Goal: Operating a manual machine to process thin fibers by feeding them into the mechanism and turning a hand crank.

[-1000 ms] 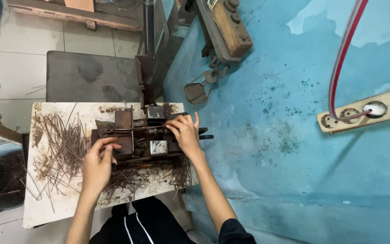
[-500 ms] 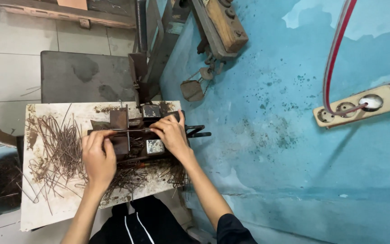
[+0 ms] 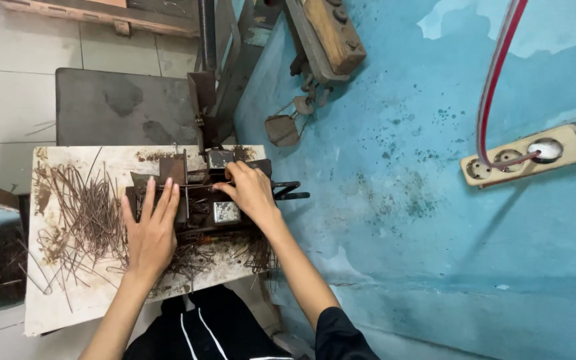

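Rusty metal jig (image 3: pixel 198 197) under both hands (image 3: pixel 151 230)

Even, soft daylight; sharp focus, slight wide-angle edge distortion.

Since a second ago the left hand (image 3: pixel 149 230) has opened out: its fingers, then curled on the left end of the metal jig (image 3: pixel 198 197), now lie flat and spread along that end. The right hand (image 3: pixel 251 193) has slid from the jig's right edge leftward onto its middle, fingertips bent down on the thin rod (image 3: pixel 195 187).
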